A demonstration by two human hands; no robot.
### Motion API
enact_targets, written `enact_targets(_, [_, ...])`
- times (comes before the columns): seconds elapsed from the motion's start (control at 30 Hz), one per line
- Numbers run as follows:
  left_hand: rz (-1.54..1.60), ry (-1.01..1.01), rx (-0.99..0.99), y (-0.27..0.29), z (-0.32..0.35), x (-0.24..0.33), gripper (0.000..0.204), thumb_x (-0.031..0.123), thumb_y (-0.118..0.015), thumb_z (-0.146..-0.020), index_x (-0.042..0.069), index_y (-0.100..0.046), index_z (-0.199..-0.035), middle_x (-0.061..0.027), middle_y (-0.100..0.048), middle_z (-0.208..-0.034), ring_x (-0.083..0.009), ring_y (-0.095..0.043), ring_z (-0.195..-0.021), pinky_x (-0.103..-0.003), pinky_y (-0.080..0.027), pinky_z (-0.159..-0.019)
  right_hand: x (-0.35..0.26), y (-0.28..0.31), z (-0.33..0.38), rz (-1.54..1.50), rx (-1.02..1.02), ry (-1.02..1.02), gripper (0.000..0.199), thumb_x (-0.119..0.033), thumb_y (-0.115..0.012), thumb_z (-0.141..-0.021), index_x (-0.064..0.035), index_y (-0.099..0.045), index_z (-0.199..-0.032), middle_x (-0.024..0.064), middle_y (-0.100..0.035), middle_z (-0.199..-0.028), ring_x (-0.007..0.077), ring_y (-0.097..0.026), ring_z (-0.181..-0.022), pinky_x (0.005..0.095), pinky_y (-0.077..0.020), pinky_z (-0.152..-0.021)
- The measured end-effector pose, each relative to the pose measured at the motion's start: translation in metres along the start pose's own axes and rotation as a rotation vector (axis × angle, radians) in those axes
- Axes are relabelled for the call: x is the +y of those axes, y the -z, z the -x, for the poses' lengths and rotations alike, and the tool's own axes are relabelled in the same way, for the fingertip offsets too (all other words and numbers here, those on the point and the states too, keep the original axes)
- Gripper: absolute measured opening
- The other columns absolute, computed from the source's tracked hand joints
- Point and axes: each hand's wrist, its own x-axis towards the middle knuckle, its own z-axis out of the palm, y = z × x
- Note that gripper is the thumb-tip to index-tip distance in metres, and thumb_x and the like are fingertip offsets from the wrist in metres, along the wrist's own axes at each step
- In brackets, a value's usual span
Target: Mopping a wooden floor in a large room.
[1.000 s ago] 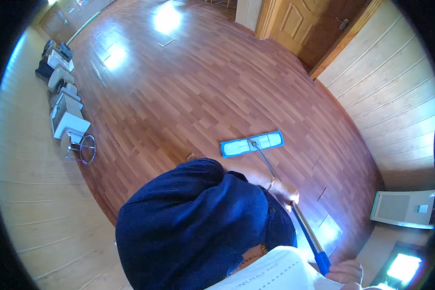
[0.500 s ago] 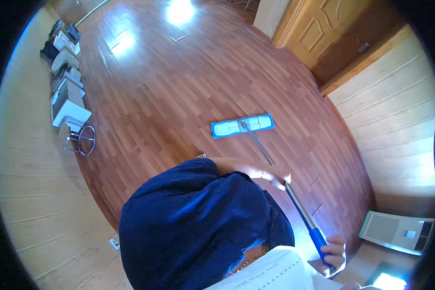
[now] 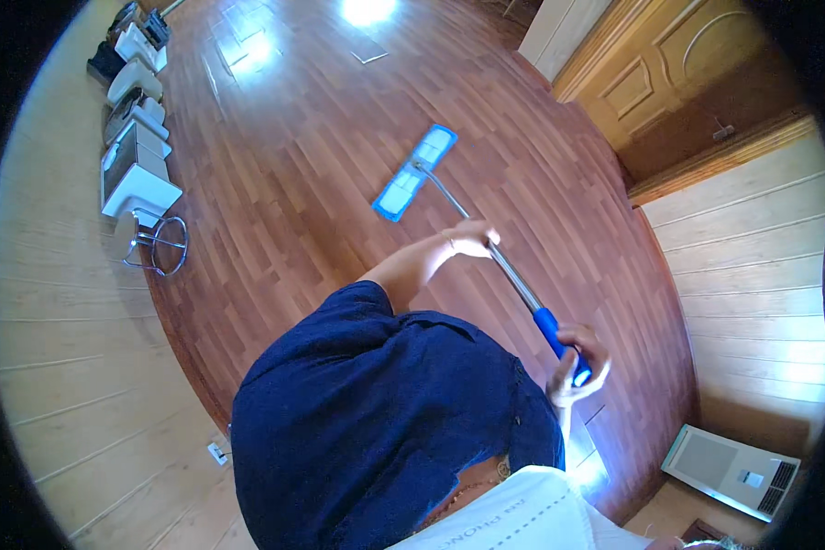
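Observation:
A flat mop with a light blue pad [image 3: 415, 172] rests on the reddish wooden floor [image 3: 293, 137], ahead of me. Its metal pole [image 3: 513, 275] slants back toward my body and ends in a blue grip [image 3: 552, 330]. My left hand [image 3: 472, 240] is closed around the metal pole about halfway up, arm stretched out from a dark blue sleeve [image 3: 376, 403]. Lower right, my right hand [image 3: 573, 359] is wrapped around the blue grip at the pole's end. Both hands hold the mop.
Several white boxy units [image 3: 133, 174] and a chrome stool base [image 3: 160, 243] stand along the left wall. A wooden door [image 3: 678, 73] is at the upper right. A white floor-standing unit [image 3: 729, 467] sits low on the right wall, and a wall socket [image 3: 216, 451] at lower left.
The mop pad has slid farther away and turned from crosswise to slanted. My left arm has stretched out along the pole, and both hands now show clearly.

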Motion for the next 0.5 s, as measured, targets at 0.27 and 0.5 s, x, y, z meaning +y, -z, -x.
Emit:
enact_targets(0.27, [-0.159,0.245,0.37,0.048,0.107,-0.091,0.026,0.015,-0.07,-0.064,0.01,-0.046,-0.059,-0.0089,-0.05,-0.062,-0.029,-0.055,-0.065,-0.041,-0.04,-0.058,0.015,-0.089,-0.019,-0.309,-0.468,-0.209,0.011,0.0,-0.062,-0.076,-0.0069,-0.057,-0.082,0.0084,-0.068,-0.085,0.028,-0.066,-0.095,0.048,-0.0357,-0.1])
enact_targets(0.5, [-0.152,0.529,0.649,0.066,0.179,-0.063,0.029,0.011,-0.074,-0.07,0.006,-0.047,-0.061,-0.0123,-0.052,-0.063,-0.0313,-0.051,-0.062,-0.042,-0.043,-0.057,0.018,-0.12,-0.047,-0.596,-0.745,-0.312,0.016,-0.004,-0.07,-0.068,-0.0096,-0.056,-0.074,0.0036,-0.064,-0.078,0.0265,-0.063,-0.094,0.0496,-0.0304,-0.104])
